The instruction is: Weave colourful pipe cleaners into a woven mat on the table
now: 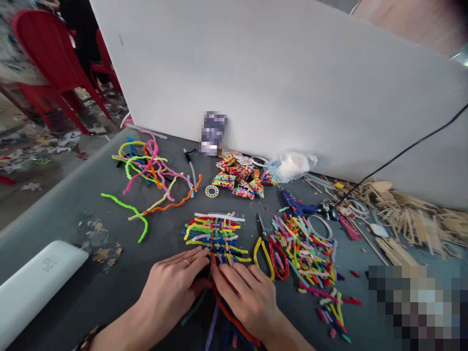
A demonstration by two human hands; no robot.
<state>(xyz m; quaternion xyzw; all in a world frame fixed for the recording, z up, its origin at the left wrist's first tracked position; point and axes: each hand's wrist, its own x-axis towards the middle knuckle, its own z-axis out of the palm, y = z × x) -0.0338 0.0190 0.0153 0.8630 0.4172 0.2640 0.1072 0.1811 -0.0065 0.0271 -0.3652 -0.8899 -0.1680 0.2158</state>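
A woven mat of colourful pipe cleaners (214,234) lies on the grey table in front of me. My left hand (177,280), with a ring on one finger, has its fingertips closed on the mat's near edge. Beside it my right hand (246,292) has bent fingers pressed on the same edge, around the lengthwise strands. Loose ends hang toward me, among them a red-orange pipe cleaner (223,303) and a purple one (212,324). My fingers hide part of the near rows. Scissors (270,256) with yellow and red handles lie just right of the mat.
Loose pipe cleaners (149,168) lie back left, cut pieces (310,248) on the right. Small multicoloured packets (239,178), a blue glue gun (298,204), wooden sticks (413,214) and a white power bank (40,292) surround the work. A white panel (256,78) rises behind; a black cable (402,153) crosses right.
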